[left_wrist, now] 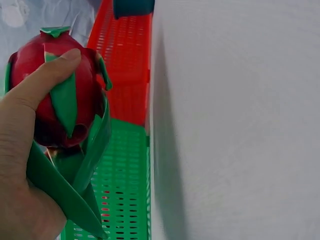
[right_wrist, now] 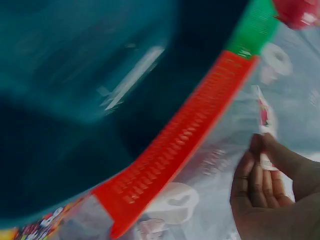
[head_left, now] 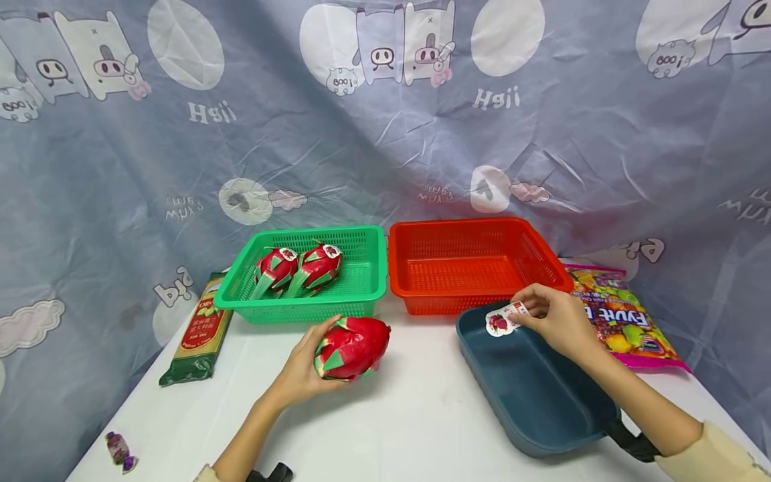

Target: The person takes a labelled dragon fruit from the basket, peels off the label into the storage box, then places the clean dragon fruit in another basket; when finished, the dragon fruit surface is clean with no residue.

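Note:
My left hand [head_left: 301,372] grips a red dragon fruit [head_left: 361,343] with green scales, held above the white table in front of the green basket [head_left: 301,310]. In the left wrist view the thumb lies across the skin of the dragon fruit [left_wrist: 82,95], and its long green leaves hang down. Over the far end of the blue-grey pan, my right hand [head_left: 561,323] pinches a white sticker [head_left: 498,324] printed with a dragon fruit between thumb and fingers. Two more dragon fruits [head_left: 319,266] lie inside the green basket, each bearing a similar round sticker.
A red basket [head_left: 482,302] stands beside the green one. The deep blue-grey pan [head_left: 542,395] sits at the right, its black handle towards me. A pasta packet [head_left: 201,335] lies left, a wrapped candy [head_left: 120,451] at front left, and a fruit candy bag [head_left: 626,321] at right.

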### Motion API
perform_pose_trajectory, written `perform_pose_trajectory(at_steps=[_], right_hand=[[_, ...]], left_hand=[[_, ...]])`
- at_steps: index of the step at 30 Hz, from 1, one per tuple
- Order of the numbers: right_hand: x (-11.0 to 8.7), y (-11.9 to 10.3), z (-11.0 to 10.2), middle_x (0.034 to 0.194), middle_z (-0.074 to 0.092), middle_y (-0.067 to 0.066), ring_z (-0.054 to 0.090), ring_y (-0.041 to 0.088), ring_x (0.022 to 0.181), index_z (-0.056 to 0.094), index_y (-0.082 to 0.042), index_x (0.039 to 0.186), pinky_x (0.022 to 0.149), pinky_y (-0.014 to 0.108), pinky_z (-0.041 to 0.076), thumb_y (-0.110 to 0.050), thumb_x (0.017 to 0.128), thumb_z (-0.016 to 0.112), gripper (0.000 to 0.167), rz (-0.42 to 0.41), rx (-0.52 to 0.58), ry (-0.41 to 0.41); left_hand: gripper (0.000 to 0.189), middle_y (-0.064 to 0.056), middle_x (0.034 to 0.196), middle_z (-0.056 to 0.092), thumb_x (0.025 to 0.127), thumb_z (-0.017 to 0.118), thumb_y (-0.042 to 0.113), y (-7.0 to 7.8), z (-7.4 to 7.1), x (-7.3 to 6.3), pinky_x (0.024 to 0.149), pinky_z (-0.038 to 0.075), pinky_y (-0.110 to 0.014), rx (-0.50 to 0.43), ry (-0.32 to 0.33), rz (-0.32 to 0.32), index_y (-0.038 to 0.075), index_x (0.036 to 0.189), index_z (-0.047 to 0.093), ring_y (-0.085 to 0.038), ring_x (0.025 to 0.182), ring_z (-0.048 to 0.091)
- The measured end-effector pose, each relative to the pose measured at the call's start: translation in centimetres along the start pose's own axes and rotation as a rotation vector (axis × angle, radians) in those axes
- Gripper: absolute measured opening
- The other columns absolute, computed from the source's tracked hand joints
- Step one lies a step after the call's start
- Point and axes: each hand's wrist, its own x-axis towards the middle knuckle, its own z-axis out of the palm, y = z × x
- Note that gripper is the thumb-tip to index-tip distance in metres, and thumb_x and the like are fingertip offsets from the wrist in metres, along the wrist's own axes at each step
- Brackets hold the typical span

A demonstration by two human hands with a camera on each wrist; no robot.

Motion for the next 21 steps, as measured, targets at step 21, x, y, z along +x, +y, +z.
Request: perform_pose_trajectory(at_steps=[21], right_hand=[[-2.2,7.3,5.7,0.067,0.056,-0.003,0.047,0.007,0.057,0.060,-0.009,0.084,0.049,0.022,0.039,-0.018,0.062,0.086,0.036,0.076,-0.039,-0.273]], left_hand=[[0.106,0.004,0.127,0.044,0.058,0.086,0.040,0.1,0.1,-0.3,0.081,0.050,-0.039,-0.034,-0.029,-0.016,0.023,0.144,0.027,-0.017,0.113,0.048]])
